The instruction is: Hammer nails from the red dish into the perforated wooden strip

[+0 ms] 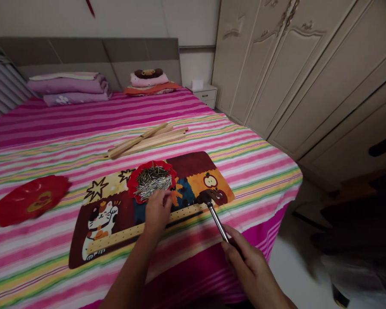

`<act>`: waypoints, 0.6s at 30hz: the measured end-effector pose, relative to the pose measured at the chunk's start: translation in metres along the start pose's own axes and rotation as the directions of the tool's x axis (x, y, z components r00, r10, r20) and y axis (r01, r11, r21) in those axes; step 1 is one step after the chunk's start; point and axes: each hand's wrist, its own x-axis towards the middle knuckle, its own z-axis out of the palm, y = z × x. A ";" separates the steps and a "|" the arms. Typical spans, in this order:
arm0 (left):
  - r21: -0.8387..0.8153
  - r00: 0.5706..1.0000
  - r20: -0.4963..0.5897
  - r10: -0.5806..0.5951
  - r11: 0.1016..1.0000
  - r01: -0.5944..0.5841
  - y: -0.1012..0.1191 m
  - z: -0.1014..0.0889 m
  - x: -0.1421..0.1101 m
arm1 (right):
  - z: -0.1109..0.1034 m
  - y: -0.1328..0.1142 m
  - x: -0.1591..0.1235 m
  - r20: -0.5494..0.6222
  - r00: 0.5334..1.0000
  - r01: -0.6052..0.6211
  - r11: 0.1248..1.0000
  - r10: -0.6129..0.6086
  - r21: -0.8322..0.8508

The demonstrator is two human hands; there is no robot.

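Observation:
My right hand (pixel 244 257) grips the handle of a hammer (pixel 212 208), whose dark head rests at the right end of a long wooden strip (pixel 125 234). The strip has a row of small dots along it and lies on a cartoon-cat mat (pixel 112 214). My left hand (pixel 157 210) hovers over the strip right beside a red bowl of nails (pixel 152 180), fingers curled downward. Whether those fingers pinch a nail is hidden.
A bundle of wooden sticks (pixel 144 139) lies farther back on the striped bed cover (pixel 51 124). A red plate (pixel 27 199) sits at the left. Folded bedding (pixel 67 88) and a plush toy (pixel 149 74) are by the headboard. A wardrobe (pixel 292 73) stands right, past the bed edge.

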 end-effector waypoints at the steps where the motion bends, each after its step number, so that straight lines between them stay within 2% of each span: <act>1: 0.093 0.999 -0.039 -0.014 0.996 0.018 -0.002 -0.007 0.005 | 0.000 0.001 0.000 -0.006 1.000 -0.006 1.000 0.006 -0.001; 3: 0.254 0.998 -0.050 -0.042 0.966 0.054 -0.005 -0.017 0.016 | -0.001 0.003 0.000 -0.010 1.000 -0.016 1.000 0.016 0.002; 7: 0.398 0.990 0.071 -0.118 0.914 0.080 -0.009 -0.023 0.033 | 0.000 0.004 0.000 -0.004 1.000 -0.004 1.000 0.004 0.001; 13: 0.370 0.987 0.101 -0.124 0.926 0.078 -0.014 -0.015 0.042 | 0.000 0.002 0.000 0.023 1.000 0.017 1.000 -0.018 0.019; 18: 0.260 0.984 0.067 -0.162 0.956 0.140 -0.018 -0.022 0.041 | -0.002 0.000 0.001 0.036 0.999 0.036 0.999 -0.038 0.040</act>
